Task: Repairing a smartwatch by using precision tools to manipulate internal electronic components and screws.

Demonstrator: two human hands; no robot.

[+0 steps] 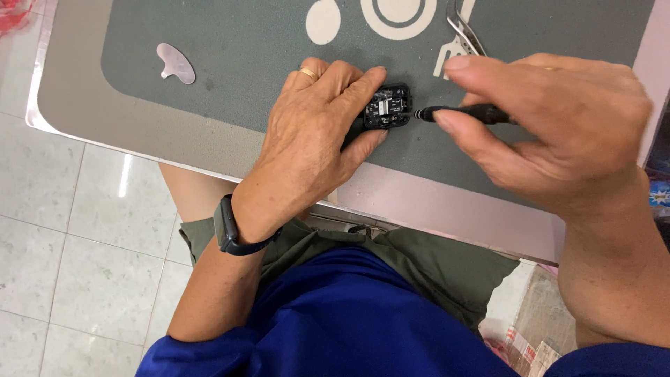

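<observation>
Between the two hands on the grey mat [230, 91], one small black open electronic module [386, 107] is pinned flat by the left hand [314, 132], fingers closed around it. Just right of that grip, the right hand [551, 119] pinches one black screwdriver [457, 113], tip at the module's edge. Best kept level, pressed lightly. Farther off: one metal tweezers [464, 31], one pale pick [174, 63].

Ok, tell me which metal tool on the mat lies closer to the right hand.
The silver tweezers at the mat's top edge, just above the right hand. The flat teardrop-shaped metal piece lies far left, beyond the left hand.
</observation>
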